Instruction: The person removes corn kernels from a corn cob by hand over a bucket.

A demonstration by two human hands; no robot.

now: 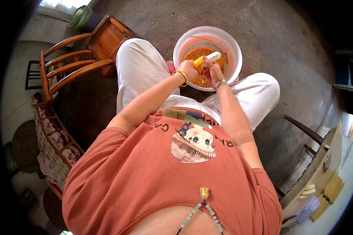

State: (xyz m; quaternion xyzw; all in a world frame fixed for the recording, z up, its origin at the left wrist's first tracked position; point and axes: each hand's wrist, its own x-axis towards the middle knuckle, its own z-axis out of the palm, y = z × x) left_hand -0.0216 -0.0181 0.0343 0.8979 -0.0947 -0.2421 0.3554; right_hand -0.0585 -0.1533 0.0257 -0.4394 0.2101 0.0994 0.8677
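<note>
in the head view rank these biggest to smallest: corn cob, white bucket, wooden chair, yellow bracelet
1. Wooden chair, by overall span
2. White bucket
3. Corn cob, partly covered by the hands
4. Yellow bracelet

two hands [190, 69] [214, 72], one held cob [212, 57]

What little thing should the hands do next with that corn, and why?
Perhaps the right hand should rub off some yellow kernels next: one end of the long corn cob looks bare and white, the other has kernels, and loose orange-yellow kernels lie in the round white plastic bucket below.
</note>
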